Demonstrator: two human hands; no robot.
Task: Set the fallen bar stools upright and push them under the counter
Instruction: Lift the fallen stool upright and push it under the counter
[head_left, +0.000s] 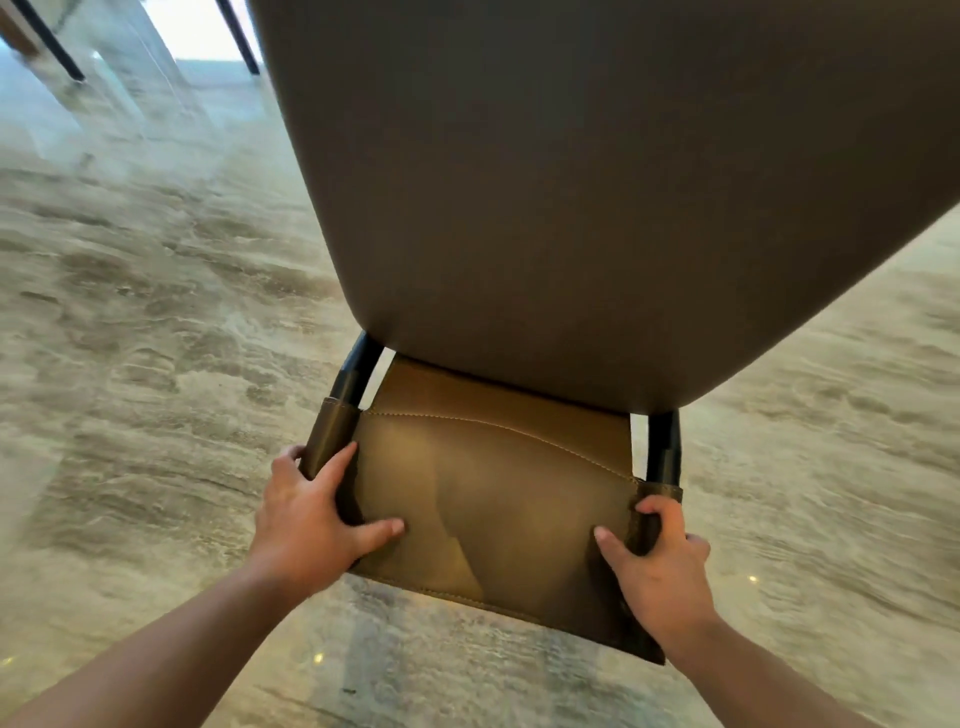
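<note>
A bar stool fills the middle of the head view. Its brown leather backrest (498, 499) is nearest me, slung between two black metal posts (354, 371). Beyond it the grey-brown seat (571, 182) rises large toward the top of the frame. My left hand (311, 514) grips the backrest's left edge, thumb on the leather face and fingers wrapped round the sleeve over the post. On the opposite edge my right hand (657, 561) grips the same way. The stool's legs are hidden behind the seat.
Glossy beige marbled floor (130, 338) spreads all round the stool. At the top left stand thin black legs (49, 39) of other furniture, and another dark leg (239, 34) shows near the top centre against bright light.
</note>
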